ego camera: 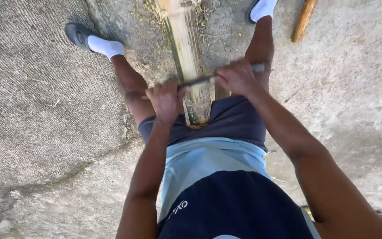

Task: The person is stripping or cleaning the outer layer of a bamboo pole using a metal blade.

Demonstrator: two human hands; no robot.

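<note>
Left hand: the left hand (166, 99) is closed in a fist around the left end of a two-handled blade (200, 81), knuckles up, just left of the pole.
Right hand: the right hand (237, 77) is clenched on the blade's other end; a short grey stub of handle sticks out past the fingers toward the right knee.
Blade: thin and dark, it lies crosswise over the bamboo pole (189, 57), touching its top face between the two fists.
Pole: pale and partly stripped, with green along its left edge; its near end rests between the thighs against the dark shorts (235, 117), and it runs straight away between the legs to the top edge of the view.
Edges: the knees flank the pole closely on both sides; each fist sits just inside a knee.
Open room: bare concrete floor (40, 110) spreads wide to the left and right of the legs.
Far: shavings (149, 11) lie about the pole's far part; a brown stick (303, 20) lies well apart at upper right.
</note>
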